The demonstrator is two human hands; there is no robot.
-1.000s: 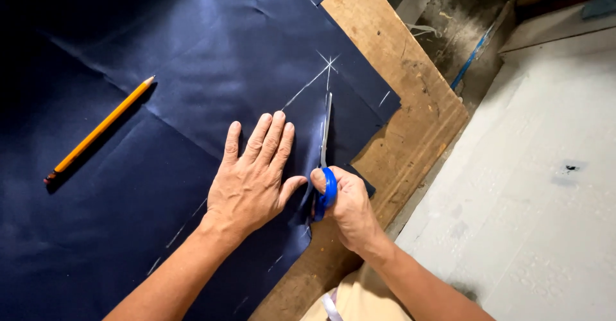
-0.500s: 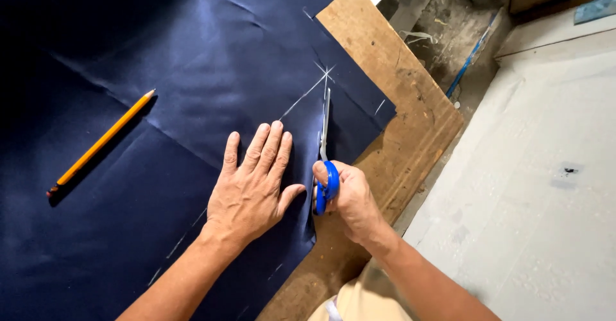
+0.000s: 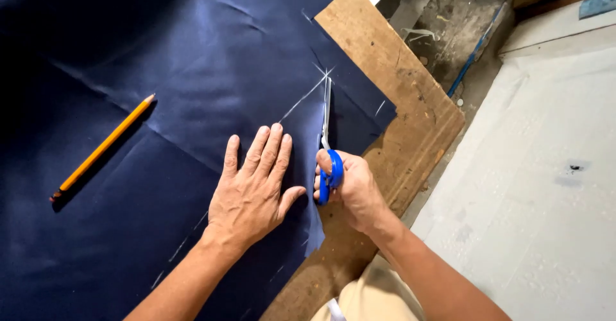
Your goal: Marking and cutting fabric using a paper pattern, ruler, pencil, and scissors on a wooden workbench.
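From the head camera, looking straight down, I see my left hand [image 3: 251,189] just below the middle of the frame, pressed flat on the navy fabric [image 3: 160,70] with the fingers spread and pointing toward the top of the picture. It grips nothing; the palm and fingers simply lie on the cloth, just left of the cut.

My right hand [image 3: 350,186] is right beside it, a little to the right of centre, closed through the blue handles of the scissors [image 3: 327,147]. The blades run upward from the handles along a white chalk line [image 3: 301,99], and their tips reach a chalk cross just above the middle of the frame. The cloth on the two sides of the blades is parted below them, and its cut edge hangs near my right wrist.

The fabric covers the whole left and centre of the picture and lies on a brown wooden tabletop [image 3: 410,103], whose bare corner shows to the right of centre. A yellow pencil [image 3: 102,147] lies slantwise on the cloth at the left, well apart from both hands. Pale floor [image 3: 545,199] fills the right side of the frame.
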